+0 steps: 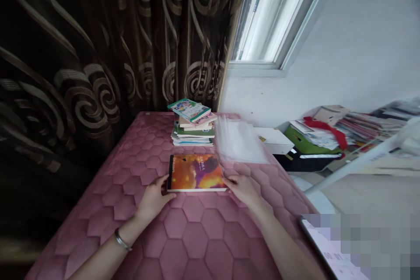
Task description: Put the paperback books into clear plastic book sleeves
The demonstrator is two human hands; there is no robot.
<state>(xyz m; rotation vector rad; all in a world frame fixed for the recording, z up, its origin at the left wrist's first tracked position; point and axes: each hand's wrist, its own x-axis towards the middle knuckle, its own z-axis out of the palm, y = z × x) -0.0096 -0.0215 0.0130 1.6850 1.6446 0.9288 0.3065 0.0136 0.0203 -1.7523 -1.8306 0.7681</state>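
An orange and purple paperback book (197, 172) lies flat, its black spine to the left. My left hand (156, 197) holds its left edge, with the fingers along the spine and the thumb by the near corner. At the near right corner, my right hand (241, 189) grips the book between thumb and fingers. Just beyond it rises an uneven stack of books (193, 132), topped by a green-edged one with a colourful cover (189, 110) set askew. Clear plastic sleeves or bags (238, 140) lie to the right of the stack.
Everything rests on a pink quilted surface (200, 240) with a hexagon pattern. A dark curtain (147, 43) hangs behind and left. To the right are a white box (274, 141), a green bin of papers (295, 140), piled papers and a screen device (331, 253).
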